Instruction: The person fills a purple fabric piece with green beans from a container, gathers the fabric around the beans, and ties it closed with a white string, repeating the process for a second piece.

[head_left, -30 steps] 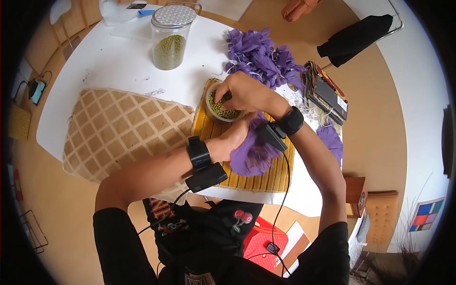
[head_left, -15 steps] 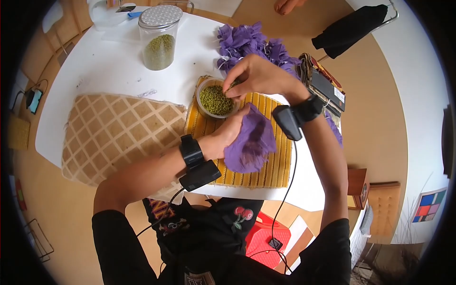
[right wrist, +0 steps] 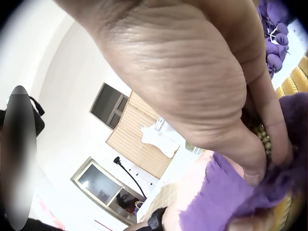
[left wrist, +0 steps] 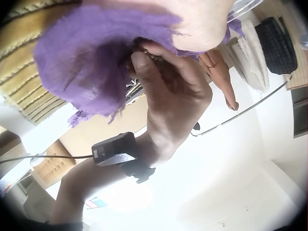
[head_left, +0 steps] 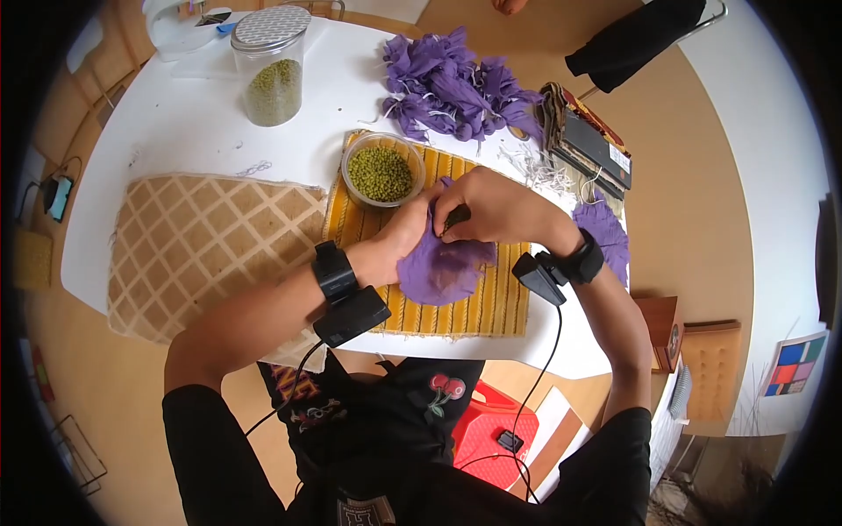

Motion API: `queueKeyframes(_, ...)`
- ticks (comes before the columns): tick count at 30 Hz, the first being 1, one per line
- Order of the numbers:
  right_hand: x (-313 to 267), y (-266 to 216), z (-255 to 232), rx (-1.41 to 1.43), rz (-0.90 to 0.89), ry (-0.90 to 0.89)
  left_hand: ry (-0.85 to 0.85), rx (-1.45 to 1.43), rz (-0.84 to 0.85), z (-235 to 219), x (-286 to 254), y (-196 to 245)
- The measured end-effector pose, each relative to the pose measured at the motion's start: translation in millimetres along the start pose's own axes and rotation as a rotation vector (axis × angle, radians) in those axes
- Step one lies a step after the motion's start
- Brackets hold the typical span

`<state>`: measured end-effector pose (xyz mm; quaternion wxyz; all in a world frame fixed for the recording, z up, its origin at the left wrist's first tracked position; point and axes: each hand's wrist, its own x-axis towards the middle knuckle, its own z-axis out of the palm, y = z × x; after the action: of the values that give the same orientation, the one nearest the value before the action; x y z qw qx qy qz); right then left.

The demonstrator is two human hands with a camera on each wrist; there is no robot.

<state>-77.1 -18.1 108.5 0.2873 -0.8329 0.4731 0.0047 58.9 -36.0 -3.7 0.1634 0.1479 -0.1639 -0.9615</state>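
Note:
My left hand [head_left: 390, 245] holds a round piece of purple cloth [head_left: 443, 273], which drapes over its fingers and hides most of them. Directly above that cloth, my right hand [head_left: 500, 210] pinches a clump of small green beans [right wrist: 262, 137], its fingertips at the cloth's upper part. In the left wrist view, the right thumb and fingers reach against the cloth's inner side. A clear round tub [head_left: 418, 160] filled with green beans [head_left: 379, 174] stands just beyond the left hand, on a yellow striped mat [head_left: 504, 302].
A tall lidded jar [head_left: 274, 92] of beans stands at the back left. Tied purple cloth bundles [head_left: 447, 83] are heaped at the back, beside folded fabrics and a dark book [head_left: 596, 149]. A tan lattice-patterned cloth [head_left: 215, 250] covers the left front. More purple cloth [head_left: 603, 235] lies right.
My right hand came up out of the tub with beans and moved toward me, over the cloth in my left hand. The left hand keeps holding the cloth.

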Motion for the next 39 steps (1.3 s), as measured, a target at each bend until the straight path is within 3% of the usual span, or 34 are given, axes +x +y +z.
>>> queueKeyframes(5, -7, -6, 1, -0.050, 0.012, 0.036, 0.047, -0.010, -0.017, 7, -5, 2)
queueKeyframes(11, -10, -5, 0, -0.029, -0.025, 0.039, 0.101, 0.062, 0.073, -2, 1, -3)
queueKeyframes(13, -12, -6, -2, -0.007, 0.010, 0.054, 0.053, 0.043, 0.012, -6, 3, -2)
queueKeyframes(19, -13, -6, -3, -0.048, 0.069, 0.036, 0.121, 0.034, 0.059, 0, 1, -3)
queueKeyframes(29, -9, -8, -4, -0.097, 0.072, 0.006, 0.085, 0.076, 0.055, 5, -4, -1)
queueKeyframes(32, -9, -7, -2, -0.115, 0.020, 0.091, 0.092, 0.095, 0.056, 6, -6, -1)
queueKeyframes(34, -9, -15, -6, -0.092, 0.150, -0.014, 0.106, 0.102, 0.041, 8, -7, 0)
queueKeyframes(39, -8, -14, -3, -0.084, 0.109, 0.007, 0.067, 0.080, 0.016, 7, -6, 0)
